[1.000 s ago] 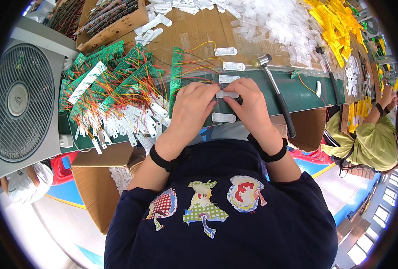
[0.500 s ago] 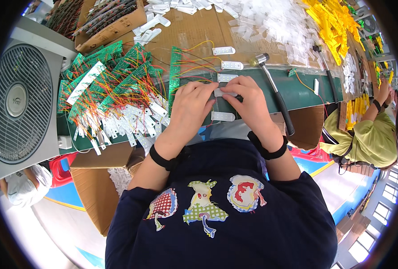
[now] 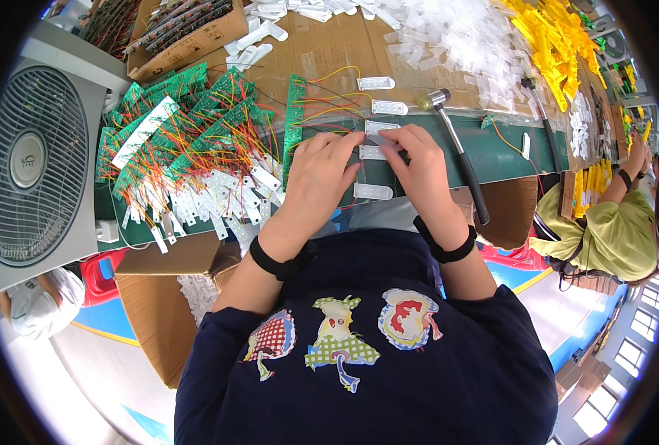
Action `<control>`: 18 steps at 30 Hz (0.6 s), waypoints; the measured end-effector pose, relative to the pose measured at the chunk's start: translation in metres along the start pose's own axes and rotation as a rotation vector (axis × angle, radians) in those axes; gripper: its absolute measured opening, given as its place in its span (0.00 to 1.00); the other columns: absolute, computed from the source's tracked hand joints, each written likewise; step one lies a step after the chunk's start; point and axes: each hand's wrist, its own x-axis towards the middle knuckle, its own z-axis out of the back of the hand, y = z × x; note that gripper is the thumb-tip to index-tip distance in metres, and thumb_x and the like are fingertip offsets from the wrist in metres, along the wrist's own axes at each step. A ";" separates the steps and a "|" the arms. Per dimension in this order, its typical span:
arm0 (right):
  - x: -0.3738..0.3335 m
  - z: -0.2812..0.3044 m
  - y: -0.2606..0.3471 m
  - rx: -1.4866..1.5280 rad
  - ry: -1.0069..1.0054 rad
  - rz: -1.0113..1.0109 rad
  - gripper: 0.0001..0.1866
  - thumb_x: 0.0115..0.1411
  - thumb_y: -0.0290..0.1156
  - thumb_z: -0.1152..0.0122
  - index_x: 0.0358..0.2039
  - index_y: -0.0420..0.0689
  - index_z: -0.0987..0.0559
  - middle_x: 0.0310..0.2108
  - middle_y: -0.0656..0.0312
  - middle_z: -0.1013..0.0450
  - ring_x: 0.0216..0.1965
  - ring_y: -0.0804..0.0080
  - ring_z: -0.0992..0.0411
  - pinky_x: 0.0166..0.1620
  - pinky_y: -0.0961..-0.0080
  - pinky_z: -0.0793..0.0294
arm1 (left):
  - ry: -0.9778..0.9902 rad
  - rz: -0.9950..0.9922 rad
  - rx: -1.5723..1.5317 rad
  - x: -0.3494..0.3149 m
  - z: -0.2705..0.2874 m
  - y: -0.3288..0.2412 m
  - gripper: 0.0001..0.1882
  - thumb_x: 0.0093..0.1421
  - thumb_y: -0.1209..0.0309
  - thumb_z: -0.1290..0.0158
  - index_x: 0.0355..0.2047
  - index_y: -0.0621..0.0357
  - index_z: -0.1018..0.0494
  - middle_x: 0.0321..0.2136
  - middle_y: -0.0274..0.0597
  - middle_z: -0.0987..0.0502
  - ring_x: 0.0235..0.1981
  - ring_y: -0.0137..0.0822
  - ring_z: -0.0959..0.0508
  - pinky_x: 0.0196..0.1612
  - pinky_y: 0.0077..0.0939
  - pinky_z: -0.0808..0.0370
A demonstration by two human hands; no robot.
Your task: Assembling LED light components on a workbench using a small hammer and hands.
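Note:
A green circuit board strip stands in the middle of the bench, with thin red, yellow and black wires running to a column of small white lamp boards. Fingertips of my left hand pinch one end of a thin, greyish translucent piece. My right hand has thumb and forefinger closed at its other end. This piece hangs just over the lamp boards, between the third and fourth ones. Nearest my body lies another white lamp board, touched by neither hand. My fingers partly cover the wires.
Wired green boards are heaped left, beside a grey fan. A hammer lies right of my hand; another is farther right. Clear plastic pieces and yellow parts pile up behind. A co-worker sits right.
Both hands have shifted slightly away from my body, from the fourth lamp board toward the third. The fourth board now shows more fully, and the greyish piece is visible between my fingertips.

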 end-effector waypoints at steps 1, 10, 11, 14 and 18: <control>-0.001 0.001 0.001 0.001 0.016 -0.017 0.11 0.56 0.21 0.29 0.41 0.40 0.16 0.33 0.54 0.23 0.37 0.55 0.24 0.39 0.62 0.25 | -0.004 -0.006 0.006 0.000 0.000 0.000 0.28 0.56 0.75 0.33 0.58 0.56 0.26 0.48 0.37 0.16 0.50 0.44 0.20 0.54 0.41 0.27; -0.002 0.006 0.004 0.048 0.028 0.027 0.12 0.54 0.21 0.26 0.41 0.41 0.14 0.37 0.58 0.22 0.39 0.61 0.25 0.42 0.68 0.24 | -0.008 0.000 -0.002 0.000 -0.001 0.000 0.28 0.56 0.75 0.33 0.58 0.55 0.25 0.48 0.37 0.16 0.50 0.44 0.20 0.54 0.41 0.27; -0.002 0.005 0.004 0.035 0.034 0.061 0.12 0.54 0.21 0.26 0.41 0.41 0.14 0.37 0.58 0.22 0.40 0.60 0.25 0.43 0.68 0.24 | -0.008 -0.001 0.004 0.000 -0.001 0.000 0.28 0.56 0.75 0.33 0.58 0.55 0.25 0.48 0.37 0.16 0.50 0.44 0.20 0.54 0.41 0.27; -0.002 0.003 0.004 0.047 0.059 0.006 0.12 0.53 0.22 0.25 0.40 0.42 0.13 0.38 0.59 0.21 0.43 0.59 0.25 0.45 0.67 0.25 | -0.015 -0.012 0.010 0.000 -0.001 0.000 0.28 0.56 0.75 0.33 0.58 0.55 0.25 0.48 0.38 0.17 0.50 0.44 0.20 0.54 0.41 0.27; -0.003 0.005 0.004 0.050 0.094 -0.023 0.12 0.53 0.21 0.25 0.40 0.43 0.12 0.38 0.60 0.21 0.43 0.59 0.25 0.45 0.66 0.25 | 0.002 0.002 0.009 0.000 0.001 -0.002 0.26 0.56 0.75 0.33 0.56 0.54 0.24 0.46 0.40 0.17 0.50 0.45 0.20 0.54 0.42 0.27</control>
